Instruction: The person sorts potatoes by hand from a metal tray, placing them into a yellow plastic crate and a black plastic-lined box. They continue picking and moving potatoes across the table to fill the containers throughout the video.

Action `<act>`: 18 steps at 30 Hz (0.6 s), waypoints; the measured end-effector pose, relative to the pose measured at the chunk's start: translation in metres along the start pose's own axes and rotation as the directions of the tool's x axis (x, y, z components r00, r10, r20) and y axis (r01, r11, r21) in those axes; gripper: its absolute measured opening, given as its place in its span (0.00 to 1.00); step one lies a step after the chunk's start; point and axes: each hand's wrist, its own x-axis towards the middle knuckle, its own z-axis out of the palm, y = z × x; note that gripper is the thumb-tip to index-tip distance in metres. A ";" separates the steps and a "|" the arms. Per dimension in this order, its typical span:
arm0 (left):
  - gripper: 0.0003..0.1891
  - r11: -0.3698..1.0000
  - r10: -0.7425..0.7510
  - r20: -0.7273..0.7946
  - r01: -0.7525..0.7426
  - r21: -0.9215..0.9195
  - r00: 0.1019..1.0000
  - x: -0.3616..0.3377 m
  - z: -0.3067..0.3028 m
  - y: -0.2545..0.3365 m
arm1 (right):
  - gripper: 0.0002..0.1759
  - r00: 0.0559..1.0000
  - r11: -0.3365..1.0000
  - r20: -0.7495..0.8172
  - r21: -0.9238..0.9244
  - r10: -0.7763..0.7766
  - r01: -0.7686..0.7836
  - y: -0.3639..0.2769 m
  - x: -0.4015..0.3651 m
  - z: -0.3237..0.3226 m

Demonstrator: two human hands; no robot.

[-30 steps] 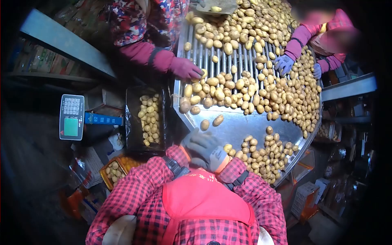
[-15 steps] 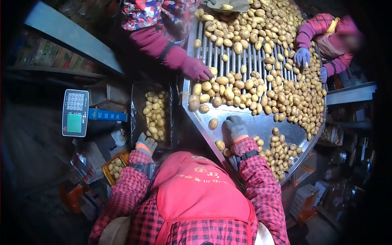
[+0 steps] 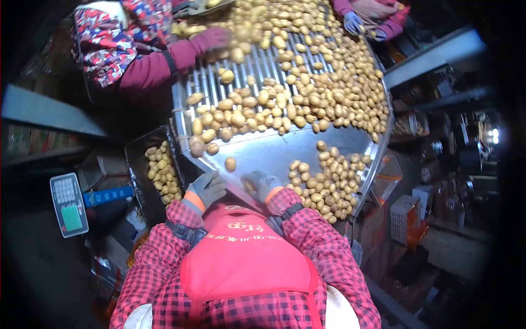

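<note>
My left hand, in a grey glove with an orange cuff, is beside the near left edge of the metal sorting table; its fingers are slightly apart and nothing shows in them. My right hand, gloved too, is at the table's near edge, its fingers bent over a potato that shows only in part. A single potato lies on the bare metal just ahead of my hands. To the right of my right hand is a pile of potatoes.
Many potatoes lie on the metal rollers. A co-worker's gloved hand is at the upper left, another's at the upper right. A lined crate of potatoes and a scale display stand left.
The view has turned and shifted. My left hand has moved from the crate to the table edge, and my right hand has drawn back toward my body. The left co-worker's hand has reached farther across.
</note>
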 end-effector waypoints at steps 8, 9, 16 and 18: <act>0.29 0.840 0.082 0.195 -0.173 0.514 0.977 -0.010 0.096 -0.019 | 0.40 0.915 0.775 -0.361 0.520 -0.182 0.359 -0.055 -0.045 -0.069; 0.29 0.629 0.164 0.334 -0.359 0.690 0.928 -0.010 0.087 -0.022 | 0.40 0.946 0.792 -0.323 0.568 -0.033 0.222 -0.046 -0.044 -0.074; 0.20 0.991 0.019 0.105 -0.005 -0.135 0.994 -0.029 0.020 -0.002 | 0.33 0.574 0.865 -0.679 0.191 0.457 -0.463 0.123 -0.095 -0.050; 0.21 0.950 0.024 -0.012 -0.027 -0.310 1.000 -0.047 0.002 0.015 | 0.32 0.526 0.901 -0.775 0.124 0.350 -0.416 0.152 -0.117 -0.010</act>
